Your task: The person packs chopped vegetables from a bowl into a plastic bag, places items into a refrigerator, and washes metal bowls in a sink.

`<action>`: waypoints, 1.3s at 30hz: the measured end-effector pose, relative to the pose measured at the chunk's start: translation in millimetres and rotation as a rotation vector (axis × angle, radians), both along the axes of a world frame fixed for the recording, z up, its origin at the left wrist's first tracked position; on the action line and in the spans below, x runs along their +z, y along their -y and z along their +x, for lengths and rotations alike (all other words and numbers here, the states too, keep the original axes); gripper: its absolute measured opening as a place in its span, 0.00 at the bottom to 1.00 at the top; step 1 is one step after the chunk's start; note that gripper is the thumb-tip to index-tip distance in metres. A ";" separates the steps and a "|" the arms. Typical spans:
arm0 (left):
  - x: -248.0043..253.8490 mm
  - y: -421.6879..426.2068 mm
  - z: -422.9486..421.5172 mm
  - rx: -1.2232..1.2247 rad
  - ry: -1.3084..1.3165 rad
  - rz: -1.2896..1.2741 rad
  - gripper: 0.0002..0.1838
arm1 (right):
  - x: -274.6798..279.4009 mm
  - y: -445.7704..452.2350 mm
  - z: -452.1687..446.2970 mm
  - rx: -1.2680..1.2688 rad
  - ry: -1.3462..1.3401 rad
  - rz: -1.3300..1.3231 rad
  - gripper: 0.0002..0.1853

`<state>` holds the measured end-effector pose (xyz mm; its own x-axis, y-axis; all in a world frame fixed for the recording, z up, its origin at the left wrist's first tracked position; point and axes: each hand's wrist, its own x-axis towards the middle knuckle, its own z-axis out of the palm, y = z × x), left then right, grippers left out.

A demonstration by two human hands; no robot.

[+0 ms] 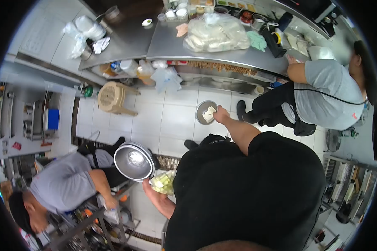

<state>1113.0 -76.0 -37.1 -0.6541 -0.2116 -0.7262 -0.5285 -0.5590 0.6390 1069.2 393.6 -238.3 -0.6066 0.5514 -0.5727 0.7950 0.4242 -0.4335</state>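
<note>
My right hand (pixel 222 114) grips the rim of a small metal bowl (pixel 200 119). White chunks (pixel 208 113) of something I cannot identify lie inside it. My left hand (pixel 148 185) is closed at the lower rim of a stack of large metal bowls (pixel 127 155), nested in one another and tilted so the shiny inside shows. Right beside that hand is a clear plastic bag (pixel 163 182) of pale green cut pieces, seemingly held along with the bowls. The left fingers are partly hidden behind the rim and bag.
A steel counter (pixel 167 46) runs along the far side, bearing a big plastic bag (pixel 218 33). A beige stool (pixel 111 96) stands on the tiled floor. One person in grey (pixel 329 94) is at the right; another (pixel 65 182) bends over a rack at the left.
</note>
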 end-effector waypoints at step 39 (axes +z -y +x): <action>31.1 223.6 -433.6 0.551 -0.150 -0.264 0.14 | -23.9 285.1 -635.3 0.376 -0.097 -0.457 0.19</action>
<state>679.4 -299.6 -5.9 -0.4887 -0.7065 -0.5119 -0.1010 -0.5370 0.8375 433.9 108.5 -262.2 -0.7739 0.0000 -0.6333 0.5741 0.4222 -0.7015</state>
